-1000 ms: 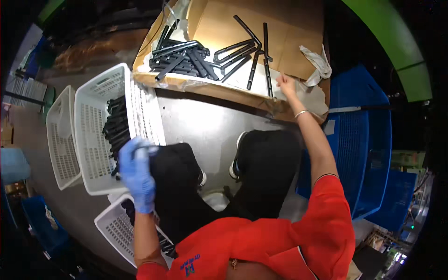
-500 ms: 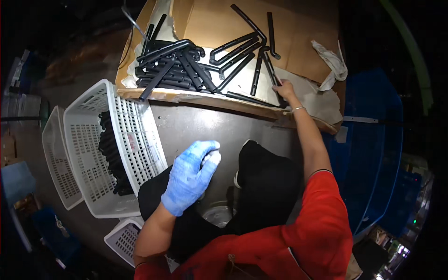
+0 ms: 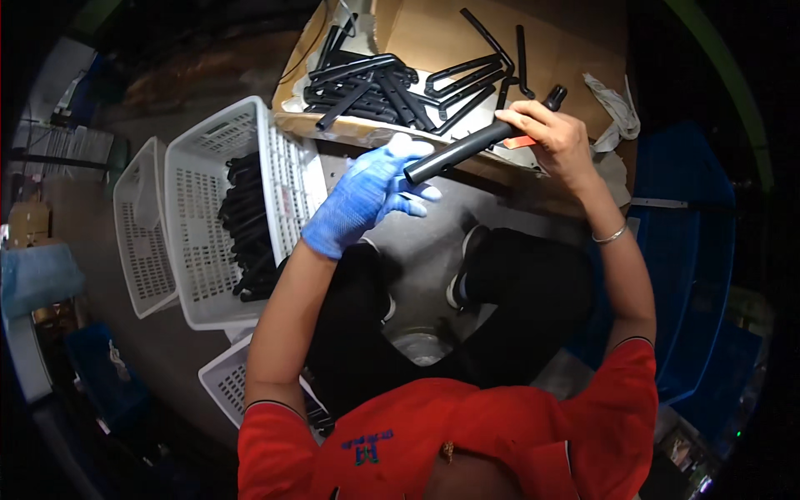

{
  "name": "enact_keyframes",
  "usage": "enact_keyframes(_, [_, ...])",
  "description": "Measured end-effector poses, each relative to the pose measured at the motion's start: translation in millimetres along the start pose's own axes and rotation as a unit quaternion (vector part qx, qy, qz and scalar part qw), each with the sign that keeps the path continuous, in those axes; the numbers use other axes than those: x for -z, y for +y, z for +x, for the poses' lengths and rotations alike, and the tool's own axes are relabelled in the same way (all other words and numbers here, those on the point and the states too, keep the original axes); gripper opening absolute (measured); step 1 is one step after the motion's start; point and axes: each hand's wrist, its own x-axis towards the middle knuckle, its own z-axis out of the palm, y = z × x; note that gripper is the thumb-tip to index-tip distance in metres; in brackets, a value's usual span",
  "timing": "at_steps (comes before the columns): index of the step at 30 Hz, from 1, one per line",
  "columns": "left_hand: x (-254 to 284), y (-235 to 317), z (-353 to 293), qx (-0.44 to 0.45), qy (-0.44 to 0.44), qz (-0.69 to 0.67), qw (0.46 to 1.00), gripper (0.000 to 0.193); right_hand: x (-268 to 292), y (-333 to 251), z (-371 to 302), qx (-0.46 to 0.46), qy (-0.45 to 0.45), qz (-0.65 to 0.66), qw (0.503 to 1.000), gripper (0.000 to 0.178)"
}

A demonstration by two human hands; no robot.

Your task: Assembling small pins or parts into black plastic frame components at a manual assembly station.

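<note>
My right hand [image 3: 554,142], bare with a bracelet at the wrist, is closed round a black tube [image 3: 457,157]. The tube slants down to the left, with its far end poking out past my fingers. A small orange-red piece [image 3: 518,142] shows beneath those fingers; I cannot make out what it is. At the tube's lower end is my left hand [image 3: 362,196] in a blue knitted glove with pale fingertips. Its fingers are apart, above and below the tube end; whether they touch it is unclear.
Several bent black tubes [image 3: 367,87] lie in a cardboard box [image 3: 575,42] ahead, beside a crumpled white cloth [image 3: 615,108]. A white plastic basket [image 3: 185,208] on the left contains more black parts [image 3: 246,225]. Blue panels [image 3: 683,250] stand at the right.
My right hand has come back from the box and lifted the black tube toward me. My left hand has moved up and right to the tube's end, its fingers spreading.
</note>
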Motion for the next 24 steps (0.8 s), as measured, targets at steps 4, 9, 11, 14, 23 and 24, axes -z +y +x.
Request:
enact_keyframes(4, [-7.4, 23.4, -9.6, 0.065, -0.046, -0.044, 0.996, 0.034, 4.2, -7.6, 20.8, 0.048, 0.037, -0.032, 0.998, 0.031])
enact_keyframes(9, [-31.5, 24.0, -7.8, -0.012, 0.043, -0.095, 0.994, 0.025, 3.5, -49.6, 39.4, -0.238, 0.267, 0.294, 0.886, 0.027])
enact_keyframes(11, [-37.7, 16.5, 0.3, -0.023, 0.048, -0.068, 0.996, 0.031, -26.7, -45.4, 34.6, -0.237, 0.314, 0.405, 0.825, 0.023])
enact_keyframes(14, [-43.9, 6.4, 6.2, -0.052, 0.078, -0.044, 0.995, 0.033, -23.4, -79.9, 38.6, -0.355, 0.13, 0.521, 0.765, 0.031])
enact_keyframes(23, [-32.1, 6.8, 8.8, 0.023, -0.028, -0.208, 0.977, 0.025, -34.1, -70.7, 46.0, -0.349, 0.026, 0.673, 0.651, 0.037])
enact_keyframes(24, [-31.4, 9.6, 9.8, 0.033, -0.008, -0.129, 0.991, 0.024, -37.9, -76.9, 48.9, -0.33, 0.064, 0.655, 0.677, 0.035])
